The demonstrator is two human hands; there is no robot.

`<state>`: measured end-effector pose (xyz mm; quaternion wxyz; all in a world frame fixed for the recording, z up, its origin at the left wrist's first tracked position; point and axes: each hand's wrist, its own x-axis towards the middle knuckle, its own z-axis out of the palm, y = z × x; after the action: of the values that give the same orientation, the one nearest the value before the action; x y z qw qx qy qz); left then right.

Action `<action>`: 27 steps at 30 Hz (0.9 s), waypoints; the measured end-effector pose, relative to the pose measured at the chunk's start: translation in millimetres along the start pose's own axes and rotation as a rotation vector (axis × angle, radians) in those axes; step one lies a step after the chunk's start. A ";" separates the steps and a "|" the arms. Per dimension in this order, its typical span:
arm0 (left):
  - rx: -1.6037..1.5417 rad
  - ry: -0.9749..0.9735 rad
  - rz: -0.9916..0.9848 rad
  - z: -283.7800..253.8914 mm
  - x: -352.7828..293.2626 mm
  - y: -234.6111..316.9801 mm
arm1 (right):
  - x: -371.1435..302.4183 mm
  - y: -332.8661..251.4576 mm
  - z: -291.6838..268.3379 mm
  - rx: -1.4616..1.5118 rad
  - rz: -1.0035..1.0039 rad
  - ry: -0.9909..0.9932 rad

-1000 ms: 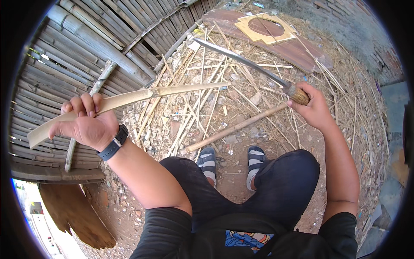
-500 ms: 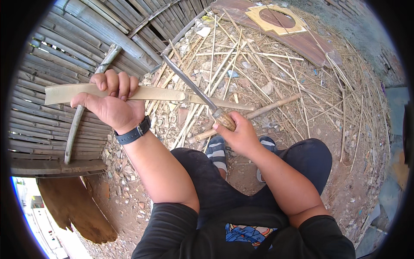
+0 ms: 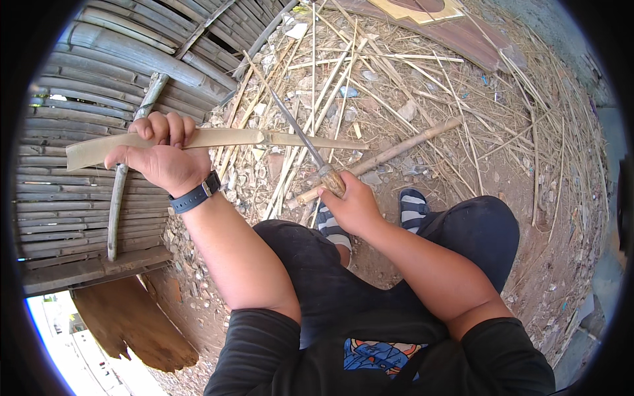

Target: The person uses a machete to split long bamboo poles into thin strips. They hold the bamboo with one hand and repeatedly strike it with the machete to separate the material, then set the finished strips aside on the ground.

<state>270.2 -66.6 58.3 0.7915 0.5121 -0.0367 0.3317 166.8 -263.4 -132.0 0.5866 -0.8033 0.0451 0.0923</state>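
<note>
My left hand [image 3: 163,153] is closed round a pale split bamboo strip [image 3: 231,137], with the thumb stretched along its wider left end. The strip lies roughly level across the view, has a node near its middle and tapers to the right. In my right hand [image 3: 352,204] is the wooden handle of a long-bladed knife [image 3: 292,121]. Its narrow blade points up and to the left and crosses the strip just right of the node. Whether the blade touches the strip I cannot tell.
A bamboo slat wall [image 3: 72,218] stands close on the left, with a pole [image 3: 116,211] against it. A round stick [image 3: 403,148] lies before my sandalled feet. Thin split strips [image 3: 330,86] litter the stony ground. A brown board [image 3: 475,43] lies at the far right.
Both hands, with the strip and the knife, have shifted slightly left in the view. The knife's blade stands somewhat steeper. The view itself has tilted a little, and both grips stay the same.
</note>
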 end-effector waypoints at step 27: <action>-0.002 0.029 0.023 -21.0 12.7 1.8 | -3.8 -1.6 12.2 0.052 -0.085 -0.075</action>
<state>273.1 -42.3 54.9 0.7884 0.5062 -0.0317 0.3482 162.2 -251.4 -133.3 0.6118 -0.7851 -0.0086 0.0963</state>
